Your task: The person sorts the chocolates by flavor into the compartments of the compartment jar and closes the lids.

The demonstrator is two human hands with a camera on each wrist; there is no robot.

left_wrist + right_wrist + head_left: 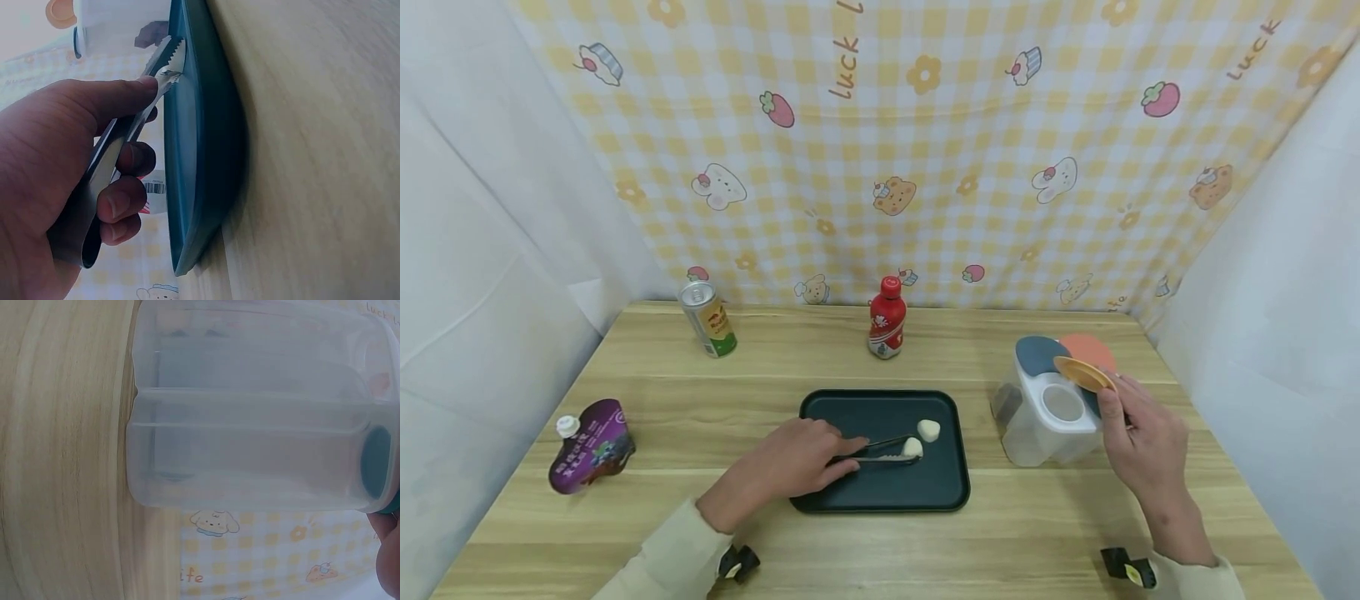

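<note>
My left hand [786,462] holds metal tongs [103,159] low over a dark tray [850,492]. Between the serrated tips lies a small whitish, rounded piece [913,447]; a second such piece [928,430] sits on the tray just behind it. At the right, my right hand [1146,437] pinches the raised yellow-orange lid [1084,373] of a clear divided container [1030,437]. Beneath that lid a round opening shows in the white top. The container's blue lid [1041,355] and coral lid [1086,350] lie flat. Only fingertips show in the right wrist view, beside the container wall [250,450].
A red bottle [887,321] stands behind the tray. Toward the back left is an upright drink can [709,321]. A purple spouted pouch [593,446] lies near the table's left edge. Behind the wooden table [925,554] hangs a checked curtain [850,233].
</note>
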